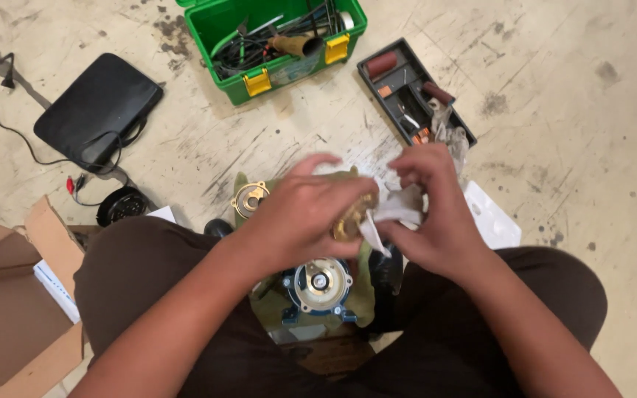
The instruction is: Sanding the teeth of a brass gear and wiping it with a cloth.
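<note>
Left hand [300,214] wrapped around a round brass part [349,220], fingers [318,163] curled tight on it. Right hand [433,214] just beside, fingers [414,158] pinched shut on a crumpled white cloth [396,210] pressed against the brass part. Both held up over the lap, between the knees in dark trousers [149,273].

Below the hands, on the floor [569,110]: a blue pump body [320,284] with a round metal face, sitting on an olive green rag [366,295]. Another round brass piece [248,197] to the left of the left hand, on the same rag.

Farther off: an open green toolbox [278,40] with yellow clips, full of tools. A black tray [411,88] with small parts near it. A flat black pouch [97,107] with a cord on the left. A cardboard box [16,295] at the left edge. A white sheet [492,214] past the right hand.
</note>
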